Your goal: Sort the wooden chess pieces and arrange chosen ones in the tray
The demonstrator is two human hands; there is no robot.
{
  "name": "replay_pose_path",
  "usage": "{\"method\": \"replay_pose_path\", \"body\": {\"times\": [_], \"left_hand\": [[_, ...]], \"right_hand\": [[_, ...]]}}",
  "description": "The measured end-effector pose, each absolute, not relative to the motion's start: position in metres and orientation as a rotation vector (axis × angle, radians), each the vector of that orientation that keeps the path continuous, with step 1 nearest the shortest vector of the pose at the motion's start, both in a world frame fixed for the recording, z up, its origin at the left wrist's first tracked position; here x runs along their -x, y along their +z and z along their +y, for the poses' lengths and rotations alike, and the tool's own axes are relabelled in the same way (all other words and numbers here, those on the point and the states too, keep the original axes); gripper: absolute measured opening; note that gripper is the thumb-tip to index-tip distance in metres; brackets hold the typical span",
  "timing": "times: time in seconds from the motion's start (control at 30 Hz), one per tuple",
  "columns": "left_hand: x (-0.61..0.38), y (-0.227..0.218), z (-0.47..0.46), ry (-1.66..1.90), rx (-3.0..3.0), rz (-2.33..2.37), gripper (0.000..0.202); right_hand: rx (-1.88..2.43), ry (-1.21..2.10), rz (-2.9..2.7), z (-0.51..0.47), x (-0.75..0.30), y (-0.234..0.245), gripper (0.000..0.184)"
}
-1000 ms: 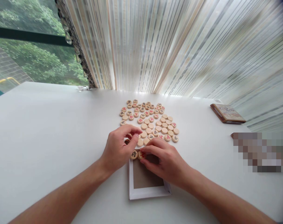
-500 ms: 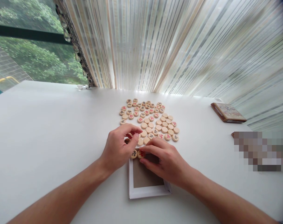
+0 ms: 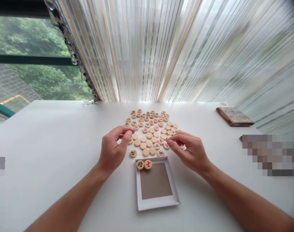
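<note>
My left hand hovers at the left edge of a group of round wooden Chinese chess pieces. Its thumb and index finger curve toward each other with a small gap, and no piece shows between them. Over the group's right side is my right hand, thumb and forefinger slightly apart beside a red-marked piece. A shallow white box lid lies in front. In its far left corner, a black-marked piece and a red-marked piece sit side by side.
Several pieces lie face down, others show red or black characters. A black-marked piece lies alone left of the lid's far edge. At the right is a flat brown box, with a blurred-out object nearer. A string curtain hangs behind the white table.
Both hands have drawn apart from the lid's far corner, left hand leftward, right hand up and rightward. The red-marked piece now rests in the lid, released by my right hand. The view has shifted slightly.
</note>
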State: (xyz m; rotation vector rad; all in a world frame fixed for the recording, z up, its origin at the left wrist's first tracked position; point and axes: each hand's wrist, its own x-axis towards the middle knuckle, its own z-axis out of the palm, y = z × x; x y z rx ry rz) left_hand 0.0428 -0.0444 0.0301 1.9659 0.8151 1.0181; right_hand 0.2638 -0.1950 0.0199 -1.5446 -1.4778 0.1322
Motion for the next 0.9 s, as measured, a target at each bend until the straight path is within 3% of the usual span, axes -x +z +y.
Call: {"method": "replay_pose_path", "body": {"times": [0.13,0.63,0.9], "left_hand": [[-0.039,0.029,-0.028,0.989,-1.978,0.875,0.032],[-0.04,0.022,-0.025,0.938,-2.109,0.959,0.028],[-0.039,0.02,-0.024,0.949,-2.094,0.949,0.024]], "right_hand": [[1.602,0.139,-1.348,-0.19,-0.279,0.016,0.033],[1.596,0.16,-1.406,-0.183,-0.276,0.009,0.051],[1.669,0.196,-1.379,-0.178,-0.272,0.013,0.047]]}}
